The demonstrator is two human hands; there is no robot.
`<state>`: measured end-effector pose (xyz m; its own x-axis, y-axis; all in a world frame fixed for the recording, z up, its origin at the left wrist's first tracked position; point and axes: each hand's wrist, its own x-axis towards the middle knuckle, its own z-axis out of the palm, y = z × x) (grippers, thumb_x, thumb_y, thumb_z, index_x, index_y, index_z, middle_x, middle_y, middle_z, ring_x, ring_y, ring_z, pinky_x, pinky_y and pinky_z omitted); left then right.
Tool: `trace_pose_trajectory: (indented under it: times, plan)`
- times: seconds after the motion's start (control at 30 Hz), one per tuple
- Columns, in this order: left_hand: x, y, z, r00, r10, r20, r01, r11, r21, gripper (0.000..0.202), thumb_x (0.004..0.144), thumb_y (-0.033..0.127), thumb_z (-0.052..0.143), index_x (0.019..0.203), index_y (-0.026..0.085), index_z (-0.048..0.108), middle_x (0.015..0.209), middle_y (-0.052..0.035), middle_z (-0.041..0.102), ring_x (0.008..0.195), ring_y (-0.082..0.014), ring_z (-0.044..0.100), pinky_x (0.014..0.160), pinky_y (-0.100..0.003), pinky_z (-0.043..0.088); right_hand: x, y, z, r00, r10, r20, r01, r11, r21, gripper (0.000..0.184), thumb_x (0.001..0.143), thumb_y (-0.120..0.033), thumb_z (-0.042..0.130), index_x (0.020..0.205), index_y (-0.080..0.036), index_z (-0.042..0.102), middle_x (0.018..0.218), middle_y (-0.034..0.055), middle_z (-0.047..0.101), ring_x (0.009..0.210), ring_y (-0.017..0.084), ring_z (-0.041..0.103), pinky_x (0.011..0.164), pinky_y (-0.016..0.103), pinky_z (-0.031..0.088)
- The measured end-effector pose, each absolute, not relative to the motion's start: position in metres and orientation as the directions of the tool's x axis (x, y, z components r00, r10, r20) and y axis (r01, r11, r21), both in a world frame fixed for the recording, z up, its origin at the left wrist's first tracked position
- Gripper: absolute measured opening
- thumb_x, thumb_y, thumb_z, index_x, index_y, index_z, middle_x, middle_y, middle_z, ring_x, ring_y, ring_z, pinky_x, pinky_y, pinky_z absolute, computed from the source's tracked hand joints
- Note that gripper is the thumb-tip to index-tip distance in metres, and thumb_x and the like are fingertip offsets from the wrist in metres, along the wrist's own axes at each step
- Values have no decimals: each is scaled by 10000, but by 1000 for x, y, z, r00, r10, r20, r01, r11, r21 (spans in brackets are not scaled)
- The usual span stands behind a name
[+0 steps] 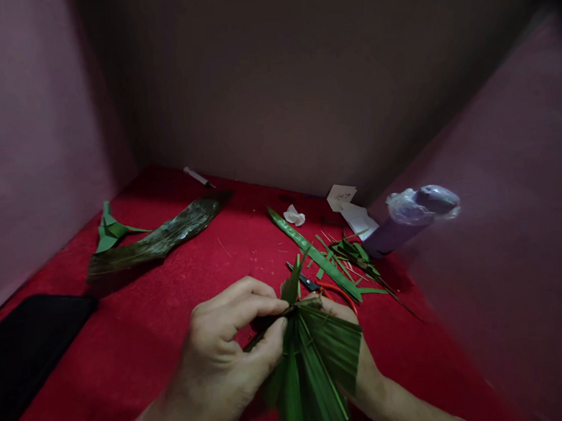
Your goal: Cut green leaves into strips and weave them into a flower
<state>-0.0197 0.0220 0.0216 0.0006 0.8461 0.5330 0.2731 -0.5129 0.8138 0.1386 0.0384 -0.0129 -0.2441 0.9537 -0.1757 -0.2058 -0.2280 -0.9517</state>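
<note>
A fan-shaped bundle of folded green leaf strips [315, 362] sits low in the middle of the view, held between both hands. My left hand [228, 349] pinches its narrow top with thumb and fingers closed. My right hand [356, 353] lies under and behind the bundle, mostly hidden by the leaves, and supports it. Just beyond the hands lie scissors with red handles [318, 286] on the red cloth [140, 336].
A long dark leaf [162, 239] and a folded green leaf piece [110, 230] lie at the left. Cut strips [346, 257], a purple wrapped cylinder [407, 221], white paper scraps [348, 207], a crumpled tissue [294, 216], a pen [198, 176] and a black object [25, 347] surround them.
</note>
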Motion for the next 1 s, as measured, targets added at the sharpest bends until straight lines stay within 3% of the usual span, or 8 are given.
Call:
trace_pose_trajectory:
  times: [0.1, 0.3, 0.5, 0.7, 0.87, 0.93, 1.0]
  plan:
    - [-20, 23, 22, 6, 838, 545, 282, -524, 803, 156, 679, -14, 617, 733, 106, 701, 684, -27, 646, 605, -89, 622, 549, -139, 485, 142, 40, -18, -347, 911, -224, -213, -309, -927, 226, 657, -366, 729, 621, -166, 632, 510, -39, 495, 455, 77, 376, 458, 194, 359]
    - [-21, 22, 19, -3, 840, 543, 317, -514, 797, 150, 687, -3, 619, 745, 106, 704, 712, -31, 650, 629, -87, 624, 581, -136, 489, 144, 35, -20, -294, 954, -60, -204, -124, -971, 139, 754, -305, 672, 718, -171, 657, 652, -3, 587, 592, 102, 490, 575, 205, 428]
    - [-21, 21, 21, 5, 850, 526, 291, -504, 813, 147, 687, 0, 620, 730, 112, 704, 684, -22, 646, 597, -83, 618, 542, -136, 481, 144, 42, -30, -427, 879, -212, -256, -342, -904, 193, 708, -360, 703, 756, -175, 670, 540, -30, 533, 446, 76, 428, 438, 183, 363]
    - [-22, 23, 21, -16, 875, 484, 259, -463, 847, 130, 691, 20, 628, 730, 119, 702, 698, -28, 648, 609, -101, 621, 541, -163, 490, 145, 33, -27, -305, 949, 82, -217, 15, -976, 107, 728, -277, 697, 776, -186, 667, 699, 6, 611, 610, 116, 518, 594, 217, 442]
    - [-23, 23, 21, 5, 902, 432, 220, -423, 879, 118, 702, 43, 626, 723, 132, 701, 684, -22, 647, 606, -109, 618, 545, -179, 490, 147, 42, -37, -451, 882, -135, -247, -269, -931, 155, 742, -331, 678, 785, -184, 656, 557, -20, 568, 470, 95, 475, 484, 206, 398]
    - [-23, 23, 21, 17, 910, 413, 215, -407, 888, 114, 704, 51, 626, 723, 133, 703, 683, -25, 650, 607, -113, 620, 546, -185, 489, 145, 43, -35, -442, 890, -113, -239, -239, -941, 152, 718, -318, 701, 766, -179, 661, 558, -20, 564, 473, 94, 477, 487, 205, 399]
    - [-23, 22, 21, 24, 917, 398, 207, -394, 895, 109, 702, 56, 626, 719, 129, 705, 685, -31, 652, 607, -119, 620, 542, -192, 487, 144, 41, -32, -337, 941, 6, -238, -79, -968, 111, 712, -283, 708, 752, -186, 668, 629, -8, 588, 547, 105, 509, 541, 210, 421]
